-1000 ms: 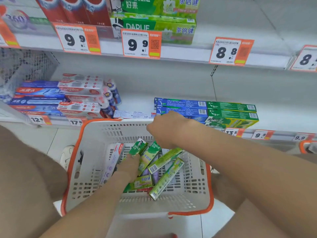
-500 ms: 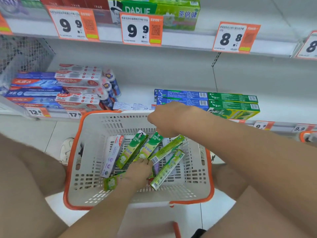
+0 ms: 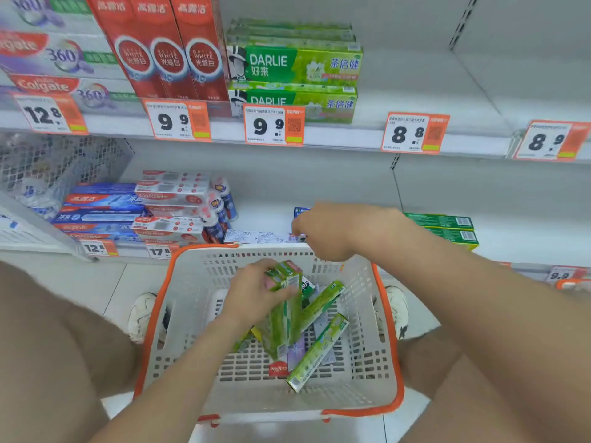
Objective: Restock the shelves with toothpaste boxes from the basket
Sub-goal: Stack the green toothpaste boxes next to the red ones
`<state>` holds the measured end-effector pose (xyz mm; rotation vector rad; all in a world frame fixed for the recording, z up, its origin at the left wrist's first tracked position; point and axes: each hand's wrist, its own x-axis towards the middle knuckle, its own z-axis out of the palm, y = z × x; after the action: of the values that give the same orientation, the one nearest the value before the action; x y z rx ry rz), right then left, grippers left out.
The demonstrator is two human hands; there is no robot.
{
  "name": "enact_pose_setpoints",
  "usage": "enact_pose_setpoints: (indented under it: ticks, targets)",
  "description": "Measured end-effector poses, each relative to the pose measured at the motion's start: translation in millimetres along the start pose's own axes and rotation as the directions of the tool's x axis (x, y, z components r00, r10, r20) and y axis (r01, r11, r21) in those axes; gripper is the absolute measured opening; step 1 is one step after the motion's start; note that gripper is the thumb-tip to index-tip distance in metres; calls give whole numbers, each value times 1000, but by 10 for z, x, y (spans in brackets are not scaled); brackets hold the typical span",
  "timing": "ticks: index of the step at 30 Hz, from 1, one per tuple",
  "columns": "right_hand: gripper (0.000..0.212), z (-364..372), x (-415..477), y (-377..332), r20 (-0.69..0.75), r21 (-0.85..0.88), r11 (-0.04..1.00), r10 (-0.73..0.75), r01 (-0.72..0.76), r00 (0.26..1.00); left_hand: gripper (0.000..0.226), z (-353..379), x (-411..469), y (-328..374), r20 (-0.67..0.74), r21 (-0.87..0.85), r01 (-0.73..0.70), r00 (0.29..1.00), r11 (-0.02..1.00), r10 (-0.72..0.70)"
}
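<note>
Your left hand (image 3: 256, 295) grips the upper ends of several green toothpaste boxes (image 3: 281, 327) standing in the basket (image 3: 351, 401) beneath it; they're probably light, stiff, crushable card, so hold their flat sides mid-length.

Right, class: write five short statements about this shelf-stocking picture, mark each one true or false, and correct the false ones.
1. The left hand grips a bundle of green boxes inside the basket. True.
2. The basket is solid blue. False: it is white with an orange rim.
3. The price tag under the Darlie boxes reads 9.9. True.
4. The red boxes on the upper shelf lie flat. False: they stand upright, just left of the Darlie boxes.
5. A loose green box lies in the basket to the right of the bundle. True.
</note>
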<state>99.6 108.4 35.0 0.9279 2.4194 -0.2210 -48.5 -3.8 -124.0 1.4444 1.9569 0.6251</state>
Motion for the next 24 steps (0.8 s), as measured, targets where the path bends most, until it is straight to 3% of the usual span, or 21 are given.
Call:
enact_pose_setpoints:
  ticks: [3,7,10,12,15,18,20,24]
  targets:
    - [40,-113,-156,94,-27,53,998,26,-25,999,69,-419,65,441,-106,-190,-27,994,981,7]
    - [104,-283,-367,216,-94,316,948,0,30,996,34,-995,155,1018,-189,-443,-86,982,892,1]
    - [129,-388,-414,163,-238,528,842,18,114,971,53,-1386,245,1337,-224,-624,-74,971,778,-87]
    - [127,-434,-389,86,-367,592,791,97,153,925,51,-1597,303,1499,-206,-711,-38,966,703,-156]
    - [105,-517,-337,48,-541,592,780,197,204,818,39,-1813,311,1675,-144,-777,-9,976,630,-165]
    - [94,-615,-326,136,-533,710,661,277,244,800,51,-1924,297,1659,-60,-790,-39,998,612,-12]
    - [88,-655,-315,169,-515,768,586,322,260,795,47,-1937,272,1597,21,-820,-25,997,573,73]
    - [77,-705,-247,160,-504,775,579,326,253,800,36,-1851,262,1538,74,-817,-12,989,576,125]
